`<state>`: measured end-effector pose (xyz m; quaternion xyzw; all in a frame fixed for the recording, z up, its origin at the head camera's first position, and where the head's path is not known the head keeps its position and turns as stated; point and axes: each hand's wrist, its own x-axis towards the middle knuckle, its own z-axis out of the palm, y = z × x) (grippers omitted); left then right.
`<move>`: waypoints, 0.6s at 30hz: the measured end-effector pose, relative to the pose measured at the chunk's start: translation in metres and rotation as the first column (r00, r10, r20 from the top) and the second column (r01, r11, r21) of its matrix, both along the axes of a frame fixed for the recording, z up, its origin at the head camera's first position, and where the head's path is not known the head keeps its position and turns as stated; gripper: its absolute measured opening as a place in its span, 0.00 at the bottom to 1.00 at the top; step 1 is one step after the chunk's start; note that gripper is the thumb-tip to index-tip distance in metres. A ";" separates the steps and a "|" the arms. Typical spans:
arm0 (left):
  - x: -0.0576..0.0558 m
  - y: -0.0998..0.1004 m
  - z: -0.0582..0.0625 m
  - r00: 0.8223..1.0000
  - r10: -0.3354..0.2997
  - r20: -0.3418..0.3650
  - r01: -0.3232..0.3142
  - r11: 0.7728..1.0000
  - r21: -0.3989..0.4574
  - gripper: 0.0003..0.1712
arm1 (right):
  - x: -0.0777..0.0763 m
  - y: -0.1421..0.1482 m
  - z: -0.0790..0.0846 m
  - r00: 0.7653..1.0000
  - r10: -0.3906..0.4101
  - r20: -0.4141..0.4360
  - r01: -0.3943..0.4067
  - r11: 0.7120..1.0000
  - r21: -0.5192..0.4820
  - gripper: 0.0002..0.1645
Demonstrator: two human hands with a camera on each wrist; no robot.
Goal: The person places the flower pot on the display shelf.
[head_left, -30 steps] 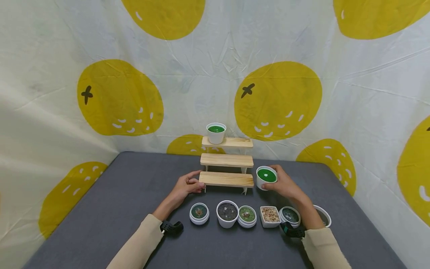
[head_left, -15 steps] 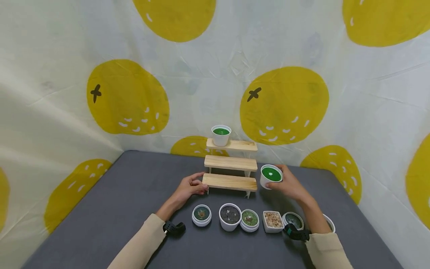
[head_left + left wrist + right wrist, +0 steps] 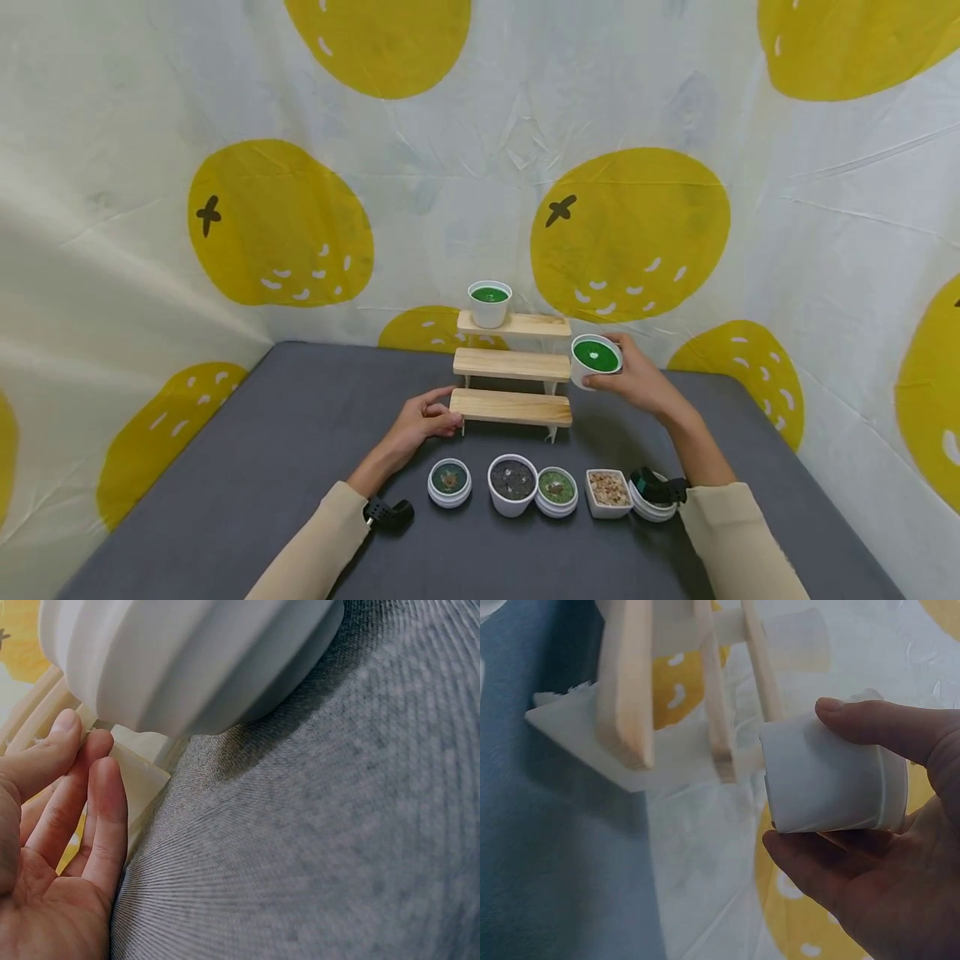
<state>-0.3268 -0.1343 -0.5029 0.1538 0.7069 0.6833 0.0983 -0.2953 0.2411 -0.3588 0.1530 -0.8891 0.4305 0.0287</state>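
A three-step wooden display stand (image 3: 512, 407) with pale side supports stands at the table's middle. My left hand (image 3: 422, 418) pinches the left end of its lowest step between thumb and fingertips, seen close in the left wrist view. My right hand (image 3: 637, 379) grips a white cup (image 3: 829, 772) round its side, thumb above and fingers below in the right wrist view. The cup has a green surface with a small white spot on top. It is raised off the table, just right of the middle and top steps. A similar white cup with green (image 3: 490, 305) stands on the top step's left end.
In front of the stand lie a ribbed white pot (image 3: 448, 483), a white cup with dark filling (image 3: 512, 485), a pot with green filling (image 3: 556, 492), a square dish of pebbly bits (image 3: 608, 493) and another round pot (image 3: 654, 507), partly under my right wrist. A fruit-print curtain (image 3: 450, 208) hangs behind.
My right hand has lifted the held cup from beside the lowest step to about the middle step's height or above. My left hand has stayed at the stand's left end.
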 end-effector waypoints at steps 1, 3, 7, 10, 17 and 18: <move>0.000 0.000 0.000 1.000 0.001 0.000 -0.001 1.000 0.001 0.44 | -0.001 -0.002 0.002 1.000 0.001 -0.004 -0.001 1.000 0.003 0.50; 0.001 0.000 -0.001 1.000 0.004 0.000 -0.004 1.000 0.004 0.44 | -0.004 -0.005 0.005 1.000 -0.002 -0.010 0.003 1.000 0.008 0.50; 0.002 0.001 -0.001 1.000 0.008 0.009 -0.008 1.000 0.007 0.43 | -0.010 -0.011 0.007 1.000 -0.018 0.005 0.018 1.000 0.017 0.51; 0.003 0.001 -0.002 1.000 0.005 0.013 -0.005 1.000 0.010 0.43 | -0.015 -0.015 0.007 1.000 -0.022 0.022 0.022 1.000 0.012 0.51; 0.003 0.001 0.001 1.000 0.005 0.010 -0.005 1.000 0.004 0.43 | -0.023 -0.026 0.013 1.000 0.004 0.021 -0.003 1.000 -0.027 0.51; 0.003 0.001 0.001 1.000 0.005 0.010 -0.005 1.000 0.005 0.43 | -0.023 -0.028 0.015 1.000 0.006 0.017 -0.005 0.999 -0.031 0.51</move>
